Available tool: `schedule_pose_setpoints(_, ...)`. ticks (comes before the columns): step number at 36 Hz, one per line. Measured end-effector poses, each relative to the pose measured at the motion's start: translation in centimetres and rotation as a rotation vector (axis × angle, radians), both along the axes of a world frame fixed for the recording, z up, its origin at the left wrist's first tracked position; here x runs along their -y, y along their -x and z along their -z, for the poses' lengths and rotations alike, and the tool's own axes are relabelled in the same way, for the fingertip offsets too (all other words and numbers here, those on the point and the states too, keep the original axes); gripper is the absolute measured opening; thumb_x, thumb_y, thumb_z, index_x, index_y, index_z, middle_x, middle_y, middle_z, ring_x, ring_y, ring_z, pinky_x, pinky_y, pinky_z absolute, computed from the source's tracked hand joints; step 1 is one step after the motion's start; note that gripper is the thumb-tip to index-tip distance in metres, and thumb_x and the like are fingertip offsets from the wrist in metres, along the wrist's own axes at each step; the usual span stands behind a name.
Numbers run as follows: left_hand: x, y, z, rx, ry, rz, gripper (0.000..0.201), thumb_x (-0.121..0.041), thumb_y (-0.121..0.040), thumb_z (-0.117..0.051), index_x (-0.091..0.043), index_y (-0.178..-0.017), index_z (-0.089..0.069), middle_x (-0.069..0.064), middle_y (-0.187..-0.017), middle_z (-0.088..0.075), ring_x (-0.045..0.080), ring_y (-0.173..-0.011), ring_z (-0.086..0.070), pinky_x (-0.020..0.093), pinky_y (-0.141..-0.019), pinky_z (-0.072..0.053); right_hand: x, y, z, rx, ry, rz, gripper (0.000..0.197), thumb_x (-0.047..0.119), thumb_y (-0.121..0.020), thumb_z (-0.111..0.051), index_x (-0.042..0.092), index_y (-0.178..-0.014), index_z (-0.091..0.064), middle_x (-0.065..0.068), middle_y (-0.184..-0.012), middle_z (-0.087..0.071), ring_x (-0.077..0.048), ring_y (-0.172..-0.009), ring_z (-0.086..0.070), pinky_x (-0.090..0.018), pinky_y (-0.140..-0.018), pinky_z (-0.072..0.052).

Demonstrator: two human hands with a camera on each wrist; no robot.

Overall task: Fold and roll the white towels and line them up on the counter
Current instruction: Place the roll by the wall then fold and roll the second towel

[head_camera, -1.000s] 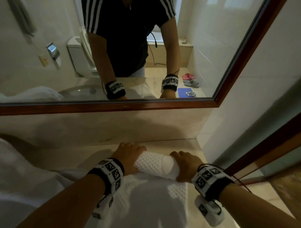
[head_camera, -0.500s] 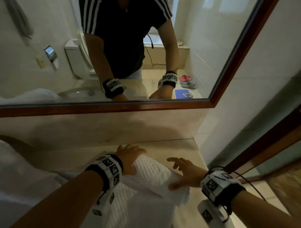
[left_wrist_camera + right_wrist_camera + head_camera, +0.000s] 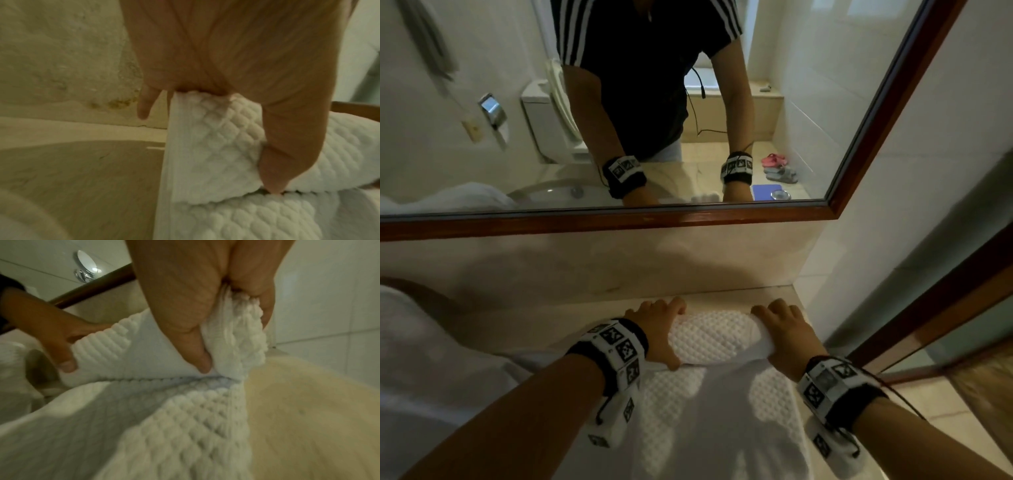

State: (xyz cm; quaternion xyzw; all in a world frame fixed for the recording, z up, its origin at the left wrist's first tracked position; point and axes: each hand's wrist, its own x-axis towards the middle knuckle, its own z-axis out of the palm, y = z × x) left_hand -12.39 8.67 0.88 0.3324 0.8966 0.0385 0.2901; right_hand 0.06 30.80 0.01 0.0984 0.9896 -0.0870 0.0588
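Note:
A white waffle-textured towel lies on the beige counter, its far end wound into a thick roll and its flat part stretching toward me. My left hand grips the roll's left end, fingers over the top and thumb tucked under it. My right hand grips the right end, thumb pressed into the seam between roll and flat cloth.
A backsplash and a wood-framed mirror rise just behind the roll. A tiled wall closes the right side. A heap of white cloth lies on the left. The counter's right edge drops to the floor.
Half a second ago the roll had loosened and my right hand was open above it. Both hands now grip the roll again, wound thicker and closer to the backsplash.

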Motion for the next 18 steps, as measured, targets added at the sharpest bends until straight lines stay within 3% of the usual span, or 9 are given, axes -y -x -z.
schedule_pose_setpoints(2,0.4,0.4,0.3,0.085,-0.043,-0.046,0.094,-0.040,-0.062,-0.078,-0.034,-0.135,-0.018,0.002,-0.136,-0.042,0.022,-0.116,-0.048,0.041,-0.095,-0.047,0.2,-0.9,0.9,-0.039,0.076,0.035,0.066,0.025,-0.071,-0.068,0.034,-0.130,-0.039,0.000,-0.123,-0.039,-0.026,-0.112,-0.041,-0.039,-0.092,-0.044)
schedule_pose_setpoints(6,0.9,0.4,0.9,0.063,-0.098,-0.041,0.097,-0.038,-0.066,-0.076,-0.037,-0.142,-0.015,0.001,-0.142,-0.035,0.023,-0.127,-0.040,0.041,-0.105,-0.040,-0.4,-1.4,0.7,0.013,0.338,0.162,0.085,0.022,-0.059,-0.078,0.033,-0.134,-0.039,-0.001,-0.133,-0.035,-0.024,-0.123,-0.039,-0.033,-0.103,-0.037)
schedule_pose_setpoints(9,1.0,0.4,1.4,0.031,-0.098,-0.022,0.096,-0.037,-0.070,-0.073,-0.037,-0.144,-0.013,0.001,-0.145,-0.030,0.024,-0.131,-0.035,0.042,-0.108,-0.036,-0.9,-1.2,0.3,0.106,0.521,0.273,0.091,0.018,-0.055,-0.083,0.034,-0.133,-0.038,-0.001,-0.131,-0.039,-0.023,-0.121,-0.042,-0.032,-0.100,-0.041)
schedule_pose_setpoints(12,1.2,0.5,1.6,-0.028,-0.129,-0.013,0.094,-0.042,-0.071,-0.071,-0.038,-0.145,-0.013,-0.001,-0.148,-0.025,0.025,-0.133,-0.031,0.044,-0.110,-0.033,-1.6,-1.1,-0.1,0.201,0.642,0.306,0.086,0.019,-0.055,-0.084,0.037,-0.127,-0.042,-0.001,-0.122,-0.052,-0.021,-0.111,-0.050,-0.032,-0.090,-0.049)
schedule_pose_setpoints(14,1.5,0.4,1.6,-0.072,-0.139,-0.020,0.094,-0.048,-0.071,-0.070,-0.037,-0.145,-0.013,-0.003,-0.148,-0.025,0.025,-0.133,-0.031,0.043,-0.110,-0.033,-1.8,-0.9,-0.2,0.173,0.637,0.302,0.077,0.018,-0.055,-0.083,0.036,-0.120,-0.046,-0.001,-0.114,-0.058,-0.020,-0.105,-0.054,-0.031,-0.083,-0.050)
schedule_pose_setpoints(16,1.9,0.3,1.7,-0.131,-0.123,-0.025,0.096,-0.056,-0.069,-0.069,-0.036,-0.145,-0.013,-0.003,-0.147,-0.026,0.024,-0.132,-0.033,0.043,-0.107,-0.035,-1.4,-0.5,-0.1,0.041,0.509,0.273,0.072,0.017,-0.056,-0.081,0.030,-0.118,-0.048,-0.003,-0.108,-0.058,-0.022,-0.099,-0.056,-0.028,-0.080,-0.047)
schedule_pose_setpoints(18,2.2,0.2,1.7,-0.164,-0.078,-0.016,0.098,-0.057,-0.066,-0.070,-0.034,-0.143,-0.013,-0.002,-0.147,-0.026,0.024,-0.131,-0.035,0.045,-0.106,-0.035,-0.4,-0.3,0.3,-0.108,0.387,0.230,0.069,0.013,-0.060,-0.077,0.026,-0.121,-0.048,-0.005,-0.113,-0.054,-0.024,-0.102,-0.055,-0.023,-0.081,-0.041)
